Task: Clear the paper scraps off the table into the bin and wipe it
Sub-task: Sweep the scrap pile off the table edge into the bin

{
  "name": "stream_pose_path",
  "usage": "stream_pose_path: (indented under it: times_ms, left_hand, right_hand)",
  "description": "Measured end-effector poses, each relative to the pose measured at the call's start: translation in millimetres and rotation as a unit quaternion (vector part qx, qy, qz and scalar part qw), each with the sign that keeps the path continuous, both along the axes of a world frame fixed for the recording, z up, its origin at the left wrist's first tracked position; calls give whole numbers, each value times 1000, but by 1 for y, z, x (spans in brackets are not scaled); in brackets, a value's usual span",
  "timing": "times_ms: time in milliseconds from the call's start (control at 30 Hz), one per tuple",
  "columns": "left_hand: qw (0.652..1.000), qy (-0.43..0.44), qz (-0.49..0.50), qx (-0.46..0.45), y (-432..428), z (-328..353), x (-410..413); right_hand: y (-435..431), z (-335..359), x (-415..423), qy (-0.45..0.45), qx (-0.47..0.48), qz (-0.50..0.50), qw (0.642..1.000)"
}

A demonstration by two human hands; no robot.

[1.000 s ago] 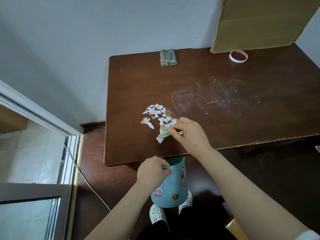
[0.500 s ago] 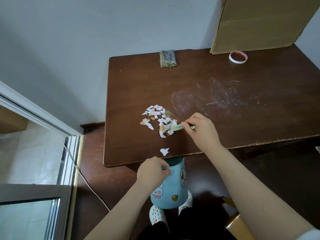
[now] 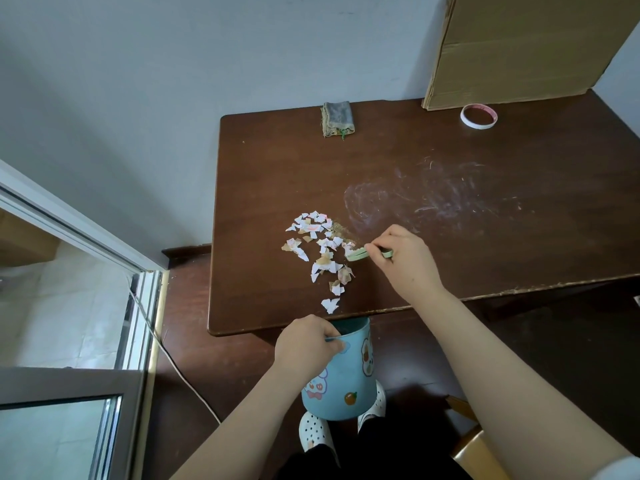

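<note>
Several white and tan paper scraps [image 3: 320, 247] lie in a loose trail on the dark wooden table [image 3: 433, 188], running toward its front edge. My right hand [image 3: 403, 258] grips a small green scraper [image 3: 358, 254] whose tip touches the right side of the scraps. My left hand [image 3: 306, 342] holds the rim of a blue cartoon-printed bin [image 3: 343, 372] just under the table's front edge, below the trail. A folded grey cloth [image 3: 337, 117] lies at the table's back edge.
A white tape ring [image 3: 478, 116] and a leaning cardboard box [image 3: 526, 46] stand at the back right. Whitish smears [image 3: 433, 199] mark the table's middle. A glass door [image 3: 69, 341] and a cable [image 3: 173, 358] are on the left. Shoes [image 3: 313, 434] show under the bin.
My right hand drew the scraper back to the right after pushing scraps forward. More scraps now trail toward the front edge. The left hand and bin stayed put.
</note>
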State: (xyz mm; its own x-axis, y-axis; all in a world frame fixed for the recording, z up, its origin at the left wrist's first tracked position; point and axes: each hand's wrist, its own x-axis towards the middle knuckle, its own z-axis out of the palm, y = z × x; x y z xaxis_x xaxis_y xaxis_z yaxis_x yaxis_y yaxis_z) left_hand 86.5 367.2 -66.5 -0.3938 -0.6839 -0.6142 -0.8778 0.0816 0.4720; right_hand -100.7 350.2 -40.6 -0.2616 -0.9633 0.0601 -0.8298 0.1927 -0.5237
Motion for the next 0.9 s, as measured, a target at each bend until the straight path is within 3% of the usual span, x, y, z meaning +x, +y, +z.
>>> stream_pose_path:
  times_ms: [133, 333, 567, 767, 900]
  left_hand:
    - [1000, 1, 2, 2, -1, -1, 0]
    - [1000, 4, -3, -7, 0, -1, 1]
    - [1000, 7, -2, -9, -1, -2, 0]
    - [1000, 8, -4, -13, -1, -2, -1]
    - [1000, 5, -9, -15, -1, -2, -3]
  right_hand:
    - [13, 1, 4, 0, 40, 46, 998]
    - [6, 4, 2, -28, -39, -4, 999]
    - [11, 1, 9, 9, 33, 29, 999]
    - [27, 7, 3, -5, -38, 7, 999]
    - [32, 6, 3, 7, 23, 19, 1000]
